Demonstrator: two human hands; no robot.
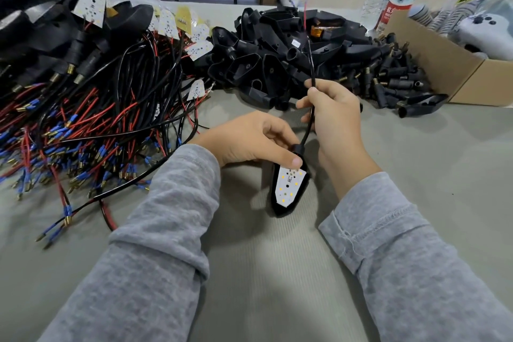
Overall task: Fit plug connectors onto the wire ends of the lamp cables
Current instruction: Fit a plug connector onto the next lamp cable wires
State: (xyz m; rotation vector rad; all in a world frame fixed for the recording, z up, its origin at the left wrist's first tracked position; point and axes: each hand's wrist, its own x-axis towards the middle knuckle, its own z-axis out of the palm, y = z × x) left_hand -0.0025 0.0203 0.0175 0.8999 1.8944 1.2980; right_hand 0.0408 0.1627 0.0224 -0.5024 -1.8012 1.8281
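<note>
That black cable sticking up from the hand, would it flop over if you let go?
Probably. The cable bends gently above the right hand, so it seems springy rather than stiff. Its thin red wire tip looks floppier. The lamp, gripped by the left hand, would likely anchor it.

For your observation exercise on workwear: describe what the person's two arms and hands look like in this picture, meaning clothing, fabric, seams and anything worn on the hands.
Both arms wear long grey sleeves of soft, heathered knit fabric. The right sleeve shows a stitched seam line near its cuff; the left sleeve bunches in folds along the forearm. The left hand and right hand are bare: no gloves, rings or watch show.
</note>
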